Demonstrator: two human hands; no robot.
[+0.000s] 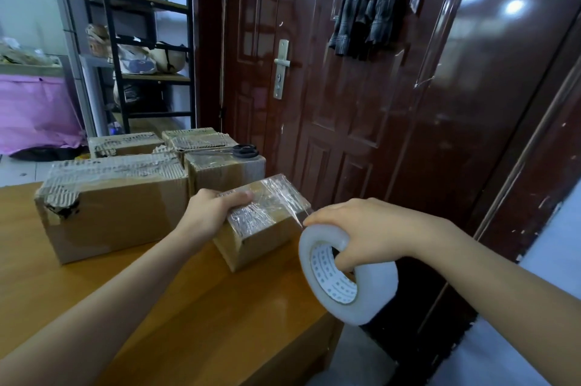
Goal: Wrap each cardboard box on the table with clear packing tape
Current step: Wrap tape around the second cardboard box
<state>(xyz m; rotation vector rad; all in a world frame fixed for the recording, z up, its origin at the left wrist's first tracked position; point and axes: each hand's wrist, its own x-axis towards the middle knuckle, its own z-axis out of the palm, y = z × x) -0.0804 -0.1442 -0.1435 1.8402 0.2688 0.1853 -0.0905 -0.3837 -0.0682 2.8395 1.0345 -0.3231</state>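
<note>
On the wooden table (132,300) the left hand (211,212) rests on top of a small cardboard box (261,225), fingers curled over its far upper edge and holding it down; the box sits tilted near the table's right edge, its top already covered in wrinkled clear tape. The right hand (364,231) grips the roll of clear packing tape (345,275), fingers hooked into its core, just right of the box, and a short strip of tape runs from the roll to the box's right corner. Behind stand more closed boxes, contents hidden: a large box (116,212) with torn, taped edges touches the left hand's side, and three smaller ones lie farther back. Black-handled scissors (242,150) lie on the box (224,172) directly behind the small one.
</note>
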